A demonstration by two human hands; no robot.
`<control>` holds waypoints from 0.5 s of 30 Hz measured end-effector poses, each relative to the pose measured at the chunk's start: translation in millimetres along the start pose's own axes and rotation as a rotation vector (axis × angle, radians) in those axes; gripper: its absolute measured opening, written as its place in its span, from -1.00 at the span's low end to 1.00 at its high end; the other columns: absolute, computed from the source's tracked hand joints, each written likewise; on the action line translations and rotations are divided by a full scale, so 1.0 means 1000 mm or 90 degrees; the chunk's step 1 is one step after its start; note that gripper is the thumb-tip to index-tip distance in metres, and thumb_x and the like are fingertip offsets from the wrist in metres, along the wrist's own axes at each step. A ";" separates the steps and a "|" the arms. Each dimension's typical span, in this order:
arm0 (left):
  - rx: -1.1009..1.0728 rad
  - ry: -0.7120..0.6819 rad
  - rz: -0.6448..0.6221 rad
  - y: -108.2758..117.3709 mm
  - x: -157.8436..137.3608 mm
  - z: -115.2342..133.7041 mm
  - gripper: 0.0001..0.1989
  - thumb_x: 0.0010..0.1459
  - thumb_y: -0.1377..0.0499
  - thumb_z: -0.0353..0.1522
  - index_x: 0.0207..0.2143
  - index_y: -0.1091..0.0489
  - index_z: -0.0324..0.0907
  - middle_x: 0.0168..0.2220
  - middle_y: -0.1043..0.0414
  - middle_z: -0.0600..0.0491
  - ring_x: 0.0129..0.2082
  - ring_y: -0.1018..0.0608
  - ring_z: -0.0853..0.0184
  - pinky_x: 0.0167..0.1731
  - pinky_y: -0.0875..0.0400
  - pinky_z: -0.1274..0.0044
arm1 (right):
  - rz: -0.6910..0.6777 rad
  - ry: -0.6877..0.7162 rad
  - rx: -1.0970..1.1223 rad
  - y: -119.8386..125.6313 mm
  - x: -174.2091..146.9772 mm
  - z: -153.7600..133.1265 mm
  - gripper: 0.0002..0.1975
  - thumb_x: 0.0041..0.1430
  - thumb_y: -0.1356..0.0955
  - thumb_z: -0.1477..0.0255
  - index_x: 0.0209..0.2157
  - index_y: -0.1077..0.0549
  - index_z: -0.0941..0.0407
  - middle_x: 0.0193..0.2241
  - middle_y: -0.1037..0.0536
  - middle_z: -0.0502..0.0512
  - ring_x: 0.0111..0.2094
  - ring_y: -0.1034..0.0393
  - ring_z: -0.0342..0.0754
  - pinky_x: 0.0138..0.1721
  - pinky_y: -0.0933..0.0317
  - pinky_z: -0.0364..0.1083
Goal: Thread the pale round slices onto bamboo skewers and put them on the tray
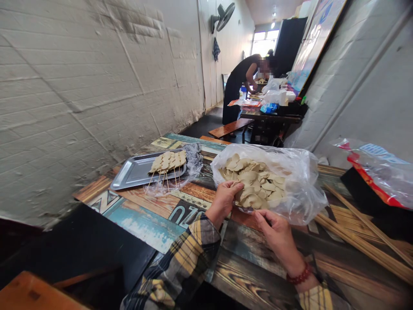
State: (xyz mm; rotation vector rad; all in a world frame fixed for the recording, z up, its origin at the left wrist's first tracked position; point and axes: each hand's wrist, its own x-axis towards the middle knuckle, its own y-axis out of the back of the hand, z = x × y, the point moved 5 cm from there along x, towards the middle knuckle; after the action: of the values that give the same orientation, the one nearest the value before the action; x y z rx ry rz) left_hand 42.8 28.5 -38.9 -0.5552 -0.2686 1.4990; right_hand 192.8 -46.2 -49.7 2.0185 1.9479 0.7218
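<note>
1. Left hand (223,199): thumb and forefinger are pressing together at the near edge of the beige slices (250,178); can't tell if a piece is being gripped.
2. Right hand (275,230): thumb and forefinger are pinching just below the bag's front edge; can't tell what they're holding.
3. Slices are lying heaped in the open clear plastic bag (301,183), which is resting on the patterned table (138,221).
4. Left: metal tray (130,171) is carrying skewered slices (169,162), sticks pointing nearward.
5. Right: loose wooden sticks (363,245) are lying on the tabletop.
6. Beyond: another person (240,79) is bending over a farther table.
</note>
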 end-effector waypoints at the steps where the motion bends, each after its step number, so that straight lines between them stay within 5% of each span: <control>1: -0.007 0.002 -0.007 0.000 0.000 0.000 -0.65 -0.35 -0.45 -0.24 -0.59 -0.43 -0.28 -0.64 -0.36 0.14 -0.64 -0.33 0.51 -0.57 -0.20 0.63 | 0.003 -0.001 0.000 0.001 0.000 -0.001 -0.61 0.18 -0.26 0.14 -0.36 -0.59 0.12 -0.49 -0.57 0.07 -0.43 -0.40 -0.03 -0.36 -0.22 -0.12; 9: -0.089 0.092 -0.111 -0.011 -0.004 -0.004 -0.60 -0.21 -0.42 -0.20 -0.36 -0.45 -0.25 -0.42 -0.48 0.03 -0.49 -0.50 0.40 -0.46 -0.39 0.57 | 0.059 -0.068 0.164 0.004 0.002 0.002 -0.57 0.12 -0.30 0.09 -0.41 -0.54 0.18 -0.66 -0.29 -0.08 -0.61 -0.12 -0.17 -0.57 -0.04 -0.19; 15: -0.128 0.102 -0.142 -0.020 -0.011 -0.013 -0.58 -0.22 -0.44 -0.35 -0.27 -0.41 -0.21 -0.33 -0.49 0.06 -0.41 -0.54 0.41 -0.33 -0.44 0.54 | 0.095 -0.084 0.210 0.005 0.003 0.000 -0.58 0.09 -0.32 0.08 -0.39 -0.53 0.17 -0.66 -0.32 -0.07 -0.62 -0.13 -0.16 -0.61 -0.02 -0.19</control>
State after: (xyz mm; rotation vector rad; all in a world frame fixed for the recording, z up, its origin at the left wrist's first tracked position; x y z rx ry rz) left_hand 65.9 15.6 -38.1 -0.7761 -0.3465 1.2112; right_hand 197.6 -43.9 -46.7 2.3553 1.9593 0.2990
